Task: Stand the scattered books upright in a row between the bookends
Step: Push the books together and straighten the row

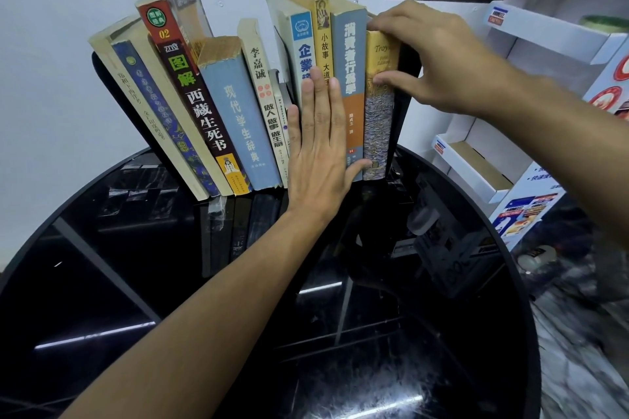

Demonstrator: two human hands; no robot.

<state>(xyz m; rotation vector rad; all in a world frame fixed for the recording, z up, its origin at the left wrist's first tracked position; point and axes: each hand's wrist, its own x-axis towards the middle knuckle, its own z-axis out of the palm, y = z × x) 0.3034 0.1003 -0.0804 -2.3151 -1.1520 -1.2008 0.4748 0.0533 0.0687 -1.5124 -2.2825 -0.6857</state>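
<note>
Several books stand in a row [235,112] at the back of a round black glass table [408,333], spines facing me. The left ones lean against the left black bookend [98,61]. My left hand [318,143] presses flat, fingers straight, against the spines of the blue and yellow books in the middle. My right hand [422,58] grips the top of the rightmost book, a yellow one with a patterned spine marked Troy [379,112], thumb on its spine and fingers over its top. The right black bookend [406,85] stands just behind that book.
A white wall runs right behind the books. A white cardboard display rack [503,133] with shelves and printed labels stands to the right of the table. The glossy tabletop in front of the row reflects the room.
</note>
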